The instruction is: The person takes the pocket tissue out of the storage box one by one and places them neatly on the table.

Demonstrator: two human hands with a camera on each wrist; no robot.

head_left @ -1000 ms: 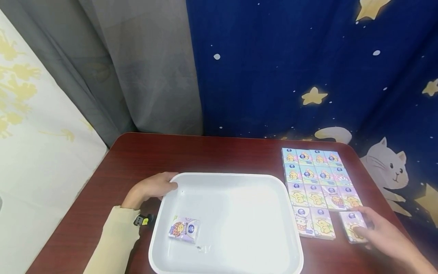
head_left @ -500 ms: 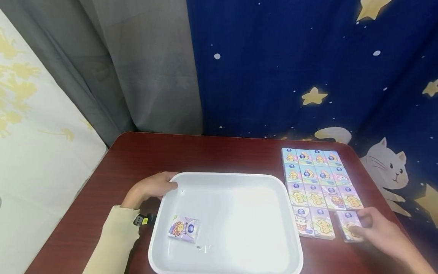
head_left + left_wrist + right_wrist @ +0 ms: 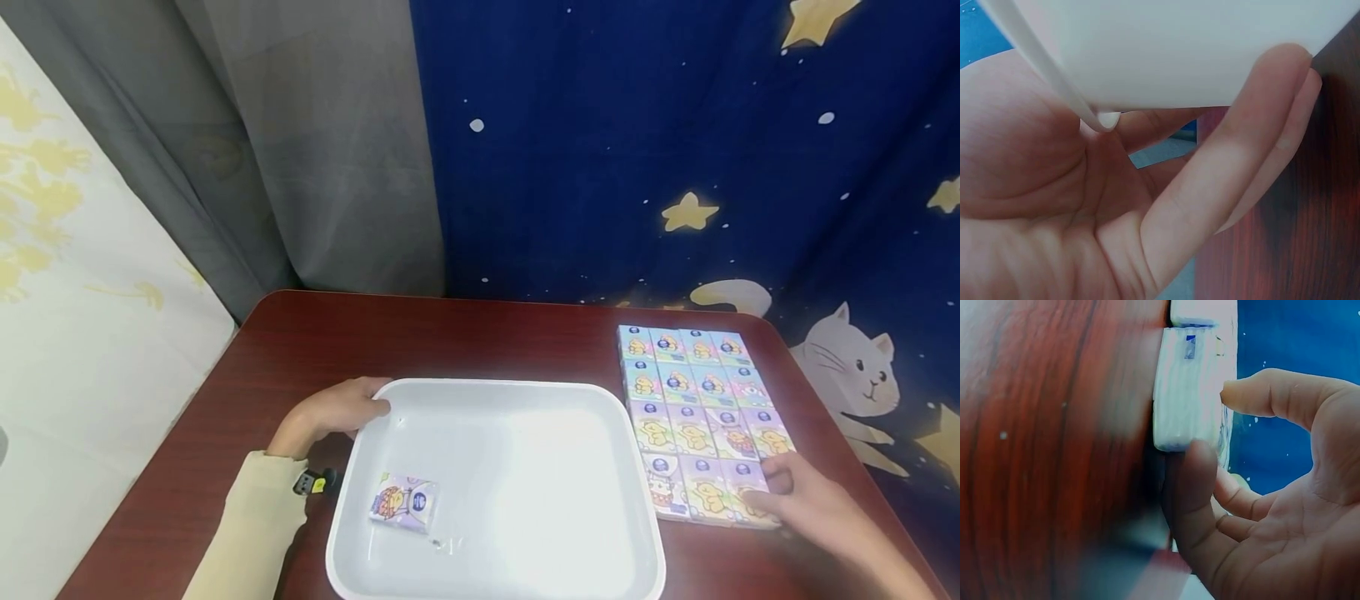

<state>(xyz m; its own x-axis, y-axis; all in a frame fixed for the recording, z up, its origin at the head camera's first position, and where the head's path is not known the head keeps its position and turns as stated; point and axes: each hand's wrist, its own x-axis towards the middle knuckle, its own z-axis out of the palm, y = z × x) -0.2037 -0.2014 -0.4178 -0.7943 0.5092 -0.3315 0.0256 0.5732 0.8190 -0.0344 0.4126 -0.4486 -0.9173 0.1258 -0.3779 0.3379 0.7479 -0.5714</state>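
My left hand (image 3: 337, 414) grips the far left corner of a white plastic tray (image 3: 495, 382). In the left wrist view its fingers (image 3: 1235, 150) curl under the tray's outer wall. Inside the tray lies one purple tissue pack (image 3: 403, 502) with a cartoon print. On the right, my right hand (image 3: 813, 508) holds another tissue pack (image 3: 742, 479) by its thumb and fingers. That pack lies flat, side against side with a neighbouring pack (image 3: 707, 492) at the near end of a block of packs (image 3: 690, 417). The right wrist view shows the held pack's pale layered side (image 3: 1188, 390).
The block stands in rows on the dark red table (image 3: 450, 333), blue packs at the far end and purple ones nearer. A small clear scrap (image 3: 447, 545) lies in the tray. Blue starry and grey curtains (image 3: 330, 150) hang behind the table.
My right hand has slid its tissue pack leftward, closing the gap to the neighbouring pack in the nearest row. The left hand and tray have stayed in place.
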